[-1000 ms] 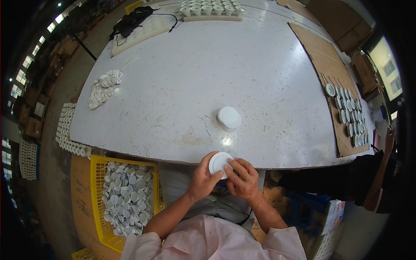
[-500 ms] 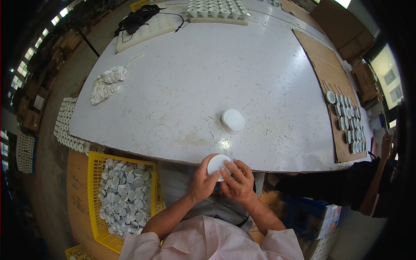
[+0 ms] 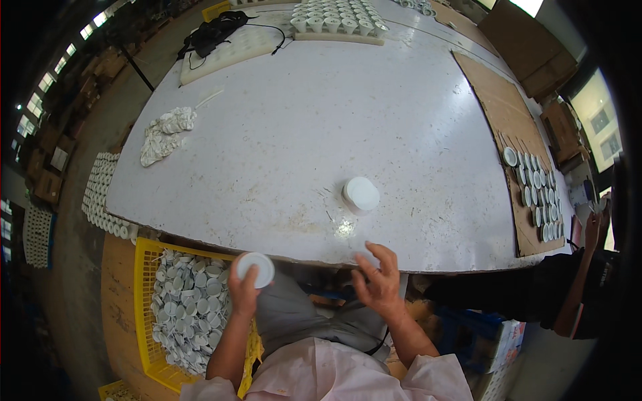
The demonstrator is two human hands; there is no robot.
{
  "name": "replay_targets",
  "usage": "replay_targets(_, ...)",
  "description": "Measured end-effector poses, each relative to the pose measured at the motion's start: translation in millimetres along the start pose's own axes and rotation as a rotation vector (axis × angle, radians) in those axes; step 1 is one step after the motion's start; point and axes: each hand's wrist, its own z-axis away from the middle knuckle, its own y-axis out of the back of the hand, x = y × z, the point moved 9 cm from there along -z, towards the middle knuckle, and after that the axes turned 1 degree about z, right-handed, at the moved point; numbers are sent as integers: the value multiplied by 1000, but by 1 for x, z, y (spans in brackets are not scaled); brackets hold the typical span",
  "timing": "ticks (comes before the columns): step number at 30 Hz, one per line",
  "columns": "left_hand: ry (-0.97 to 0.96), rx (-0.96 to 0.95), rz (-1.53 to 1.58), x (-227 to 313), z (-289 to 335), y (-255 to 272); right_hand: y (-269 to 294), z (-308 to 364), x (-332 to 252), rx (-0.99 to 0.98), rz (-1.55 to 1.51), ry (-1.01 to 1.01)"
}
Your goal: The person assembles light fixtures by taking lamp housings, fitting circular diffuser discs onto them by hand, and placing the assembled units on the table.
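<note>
My left hand (image 3: pixel 245 292) grips a white round lid-like disc (image 3: pixel 261 269), thumb across its face, above the right rim of the yellow crate. Held away from everything, my right hand (image 3: pixel 379 281) is at the table's front edge with fingers apart and nothing in them. Just beyond it on the table stands a short white cylinder, perhaps a stack of similar discs (image 3: pixel 362 194). The yellow plastic crate (image 3: pixel 142 307) at my left is filled with many small pale round pieces (image 3: pixel 190 304), some with thin stems.
A crumpled white cloth (image 3: pixel 167 134) lies on the white table (image 3: pixel 287 134) at left. Black cabled gear (image 3: pixel 217 33) and rows of white cups (image 3: pixel 341 20) are at the back. Ladle-like pieces (image 3: pixel 537 184) line cardboard at right, near another person's arm (image 3: pixel 583 267).
My hands have parted. The left one has carried the disc leftward toward the crate, while the right one has let go of it and opened.
</note>
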Motion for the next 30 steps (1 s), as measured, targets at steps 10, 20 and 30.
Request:
replay_targets(10, 175, 789, -56, -115, -8, 437, 57, 21, 87, 152, 166, -303)
replay_targets(20, 179, 567, -471, -154, -30, 441, 109, 36, 144, 305, 252, -481)
replay_targets(30, 29, 207, -937, -139, -30, 210, 242, 59, 254, 541, 1028, -869)
